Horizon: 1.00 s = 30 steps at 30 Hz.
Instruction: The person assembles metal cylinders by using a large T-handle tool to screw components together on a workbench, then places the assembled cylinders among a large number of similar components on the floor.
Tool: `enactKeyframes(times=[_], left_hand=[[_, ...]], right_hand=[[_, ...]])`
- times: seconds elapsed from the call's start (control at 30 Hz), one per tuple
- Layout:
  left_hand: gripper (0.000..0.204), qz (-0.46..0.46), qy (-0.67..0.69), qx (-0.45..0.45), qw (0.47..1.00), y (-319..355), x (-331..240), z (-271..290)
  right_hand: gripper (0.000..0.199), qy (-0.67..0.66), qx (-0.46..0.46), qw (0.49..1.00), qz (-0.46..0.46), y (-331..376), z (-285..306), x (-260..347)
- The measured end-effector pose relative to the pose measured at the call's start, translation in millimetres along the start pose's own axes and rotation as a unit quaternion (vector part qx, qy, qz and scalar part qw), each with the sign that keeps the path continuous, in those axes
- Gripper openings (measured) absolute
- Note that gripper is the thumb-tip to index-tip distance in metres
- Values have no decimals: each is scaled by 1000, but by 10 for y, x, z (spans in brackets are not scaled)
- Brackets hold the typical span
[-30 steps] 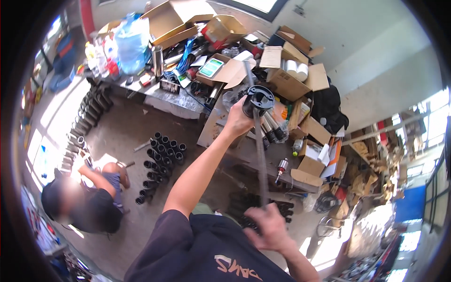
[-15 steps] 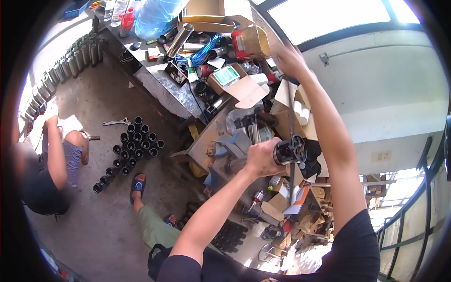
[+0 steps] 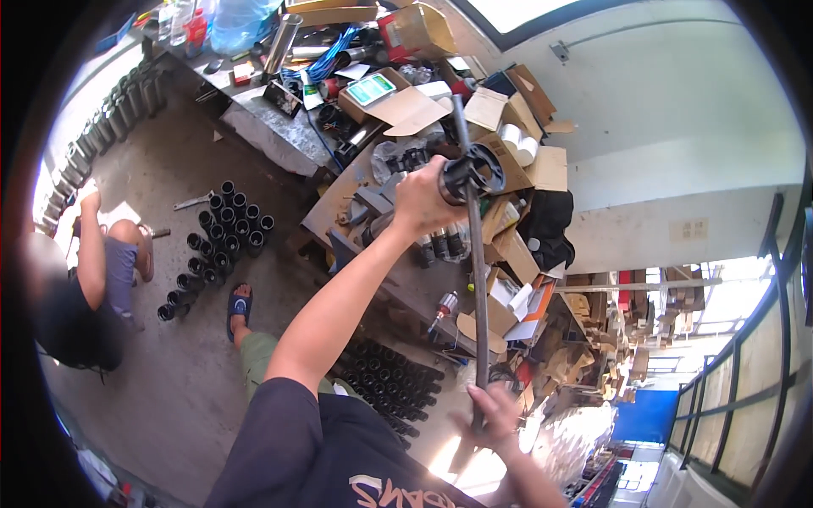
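My left hand [image 3: 417,200] is closed round a black cylindrical housing [image 3: 457,181] with an open, ring-like end turned to the right. A long dark metal bar [image 3: 479,279] runs past that end, from the boxes on the bench down toward my body. Whether it is joined to the housing, I cannot tell. My right hand [image 3: 498,413] is at the bar's near end and seems to touch it; motion smears its fingers, so their grip is unclear. Below my left hand, a grey metal vise-like fixture [image 3: 370,201] sits on the bench.
Opened cardboard boxes [image 3: 406,108], blue cable [image 3: 332,56] and metal tubes crowd the bench [image 3: 292,140]. Several black cylinders [image 3: 227,222] stand on the floor beside a wrench [image 3: 193,201]. Another person [image 3: 80,288] sits low at the left. Silver cylinders [image 3: 118,114] line the far-left wall.
My right hand has swung from the bar's far end down to its near end. My left hand, still holding the housing, appears farther left and higher in the view.
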<state>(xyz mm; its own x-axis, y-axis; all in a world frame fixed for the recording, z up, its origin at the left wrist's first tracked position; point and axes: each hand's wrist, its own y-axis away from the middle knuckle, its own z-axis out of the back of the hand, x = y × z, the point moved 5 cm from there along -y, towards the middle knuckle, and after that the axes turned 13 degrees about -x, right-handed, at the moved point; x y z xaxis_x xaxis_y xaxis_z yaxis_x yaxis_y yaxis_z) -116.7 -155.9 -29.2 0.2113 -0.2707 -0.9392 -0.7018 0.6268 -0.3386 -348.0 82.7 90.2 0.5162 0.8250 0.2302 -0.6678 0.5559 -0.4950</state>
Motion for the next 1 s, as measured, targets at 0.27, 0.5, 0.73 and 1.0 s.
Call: enactKeyframes(times=[0.27,0.5,0.73,1.0], left_hand=[[50,-5,-2,-129,992,928,-102,384],[29,402,607,160,667,605,-490,-950],[32,606,483,431,462,868,-609,103],[17,629,168,470,596,-328,-659,1231]], right_hand=[[13,-143,216,777,573,-1554,-1062,1115],[27,7,475,838,269,-3420,-4068,724],[23,55,141,953,-264,-5346,-2731,-2876],[32,17,27,787,-616,-2199,-1025,-5192]])
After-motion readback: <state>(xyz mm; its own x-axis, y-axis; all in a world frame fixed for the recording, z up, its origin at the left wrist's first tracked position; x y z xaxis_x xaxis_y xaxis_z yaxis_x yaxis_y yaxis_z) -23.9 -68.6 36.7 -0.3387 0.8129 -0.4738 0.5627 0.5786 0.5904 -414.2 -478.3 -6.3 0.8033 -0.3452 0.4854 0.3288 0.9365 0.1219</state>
